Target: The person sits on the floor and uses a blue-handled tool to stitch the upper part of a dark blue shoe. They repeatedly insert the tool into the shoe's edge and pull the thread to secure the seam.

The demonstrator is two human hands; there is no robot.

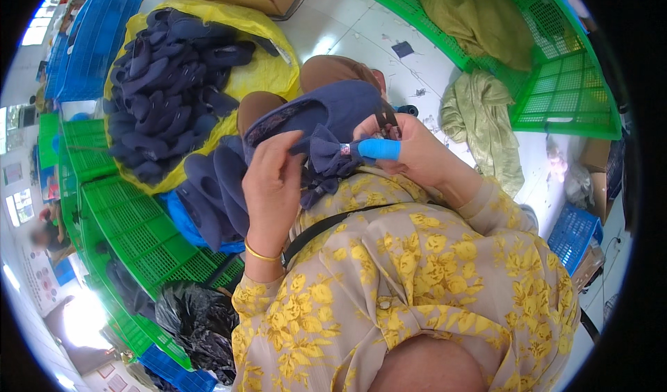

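Centre frame: left hand (272, 184) grips the navy slipper (326, 114) steady while the right hand (406, 152), blue-taped finger, pinches its bow (326, 157) to position it.

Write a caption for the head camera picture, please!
Both hands, left hand and right hand, hold a navy slipper with a bow above a yellow sack of slippers.

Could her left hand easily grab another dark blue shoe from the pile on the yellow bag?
Probably yes: the pile of dark blue shoes lies open just beyond the left hand, nothing between, though that hand now grips a shoe.
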